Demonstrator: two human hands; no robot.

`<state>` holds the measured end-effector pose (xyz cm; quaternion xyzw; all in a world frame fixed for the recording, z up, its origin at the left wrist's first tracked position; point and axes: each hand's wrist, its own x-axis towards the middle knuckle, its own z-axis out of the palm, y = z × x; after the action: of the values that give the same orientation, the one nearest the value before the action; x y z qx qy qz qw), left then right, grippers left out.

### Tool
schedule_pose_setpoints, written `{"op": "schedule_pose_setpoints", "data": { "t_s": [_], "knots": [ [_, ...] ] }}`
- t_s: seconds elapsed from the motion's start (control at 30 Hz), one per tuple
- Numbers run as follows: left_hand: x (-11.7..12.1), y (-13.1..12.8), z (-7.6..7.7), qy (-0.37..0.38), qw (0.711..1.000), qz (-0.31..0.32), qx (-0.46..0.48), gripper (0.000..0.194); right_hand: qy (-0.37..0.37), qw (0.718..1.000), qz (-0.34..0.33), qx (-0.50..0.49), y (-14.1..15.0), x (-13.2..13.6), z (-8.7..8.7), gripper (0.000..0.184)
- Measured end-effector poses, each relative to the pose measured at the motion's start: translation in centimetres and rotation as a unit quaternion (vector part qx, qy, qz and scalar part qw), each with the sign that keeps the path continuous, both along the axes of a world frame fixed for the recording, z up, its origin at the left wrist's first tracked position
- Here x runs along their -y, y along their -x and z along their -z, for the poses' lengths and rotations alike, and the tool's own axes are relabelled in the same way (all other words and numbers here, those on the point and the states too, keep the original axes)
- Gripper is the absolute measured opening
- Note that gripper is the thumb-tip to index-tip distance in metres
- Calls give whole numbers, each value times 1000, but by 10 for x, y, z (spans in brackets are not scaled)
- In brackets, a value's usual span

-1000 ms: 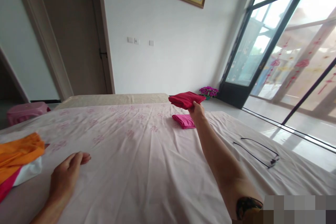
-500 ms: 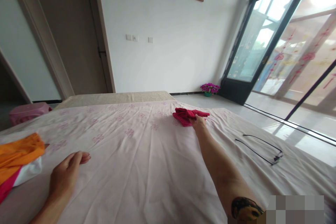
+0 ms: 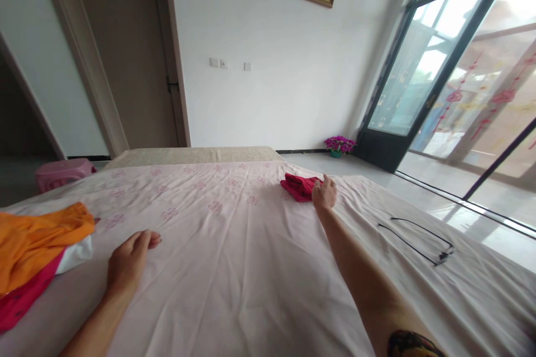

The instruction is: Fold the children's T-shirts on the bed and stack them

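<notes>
Orange cloth (image 3: 46, 240) left of left hand (image 3: 133, 261). Left hand loosely closed, nothing visible in it. Red cloth (image 3: 299, 186) lies folded on sheet (image 3: 209, 256), immediately left of right hand (image 3: 324, 192), which is part-open. Glasses (image 3: 419, 241) right of right hand, nearer.
</notes>
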<state>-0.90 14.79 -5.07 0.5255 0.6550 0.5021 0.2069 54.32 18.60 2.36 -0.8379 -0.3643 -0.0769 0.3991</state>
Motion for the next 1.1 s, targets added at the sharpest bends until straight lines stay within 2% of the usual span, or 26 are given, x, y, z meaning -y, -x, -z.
{"op": "schedule_pose_setpoints", "data": {
  "t_s": [0.03, 0.1, 0.2, 0.27, 0.33, 0.4, 0.5, 0.63, 0.7, 0.8, 0.9, 0.93, 1.0, 1.07, 1.1],
  "knots": [
    [0, -1, -1, 9, 1000, 3, 10, 37, 19, 999, -25, 32, 6, -2, -2, 58],
    [0, -2, -2, 27, 999, 15, 43, 36, 113, 980, -133, 100, 19, -6, -2, 59],
    [2, -6, -7, 18, 998, 21, 61, 35, 256, 906, -300, 155, 34, -10, 1, 54],
    [5, -9, -11, 16, 998, 24, 58, 32, 268, 895, -316, 167, 42, -11, 2, 52],
    [7, -11, -14, 8, 998, 34, 56, 31, 283, 904, -242, 210, 52, -11, 2, 48],
    [6, -12, -15, 1, 998, 35, 56, 31, 258, 905, -217, 258, 71, -8, 6, 46],
    [5, -11, -15, -11, 996, 54, 66, 31, 235, 885, -293, 275, 119, 7, 20, 51],
    [8, -8, -14, -38, 992, 93, 73, 26, 270, 844, -389, 252, 188, 41, 52, 53],
    [11, 0, -16, -53, 993, 82, 65, 23, 259, 842, -395, 262, 210, 54, 64, 54],
    [21, 31, -29, -79, 996, 8, 31, 19, 230, 851, -385, 275, 220, 64, 71, 55],
    [38, 78, -54, -121, 987, -98, -27, 28, 214, 855, -386, 274, 217, 64, 70, 55],
    [46, 95, -63, -137, 978, -150, -51, 30, 208, 856, -386, 272, 216, 64, 69, 54],
    [62, 127, -80, -158, 938, -291, -106, 35, 197, 861, -387, 263, 216, 64, 67, 54],
    [78, 153, -92, -156, 905, -381, -109, 48, 189, 866, -388, 252, 217, 64, 65, 52],
    [84, 163, -96, -150, 898, -401, -100, 54, 185, 868, -390, 246, 218, 64, 65, 51]
  ]
}}
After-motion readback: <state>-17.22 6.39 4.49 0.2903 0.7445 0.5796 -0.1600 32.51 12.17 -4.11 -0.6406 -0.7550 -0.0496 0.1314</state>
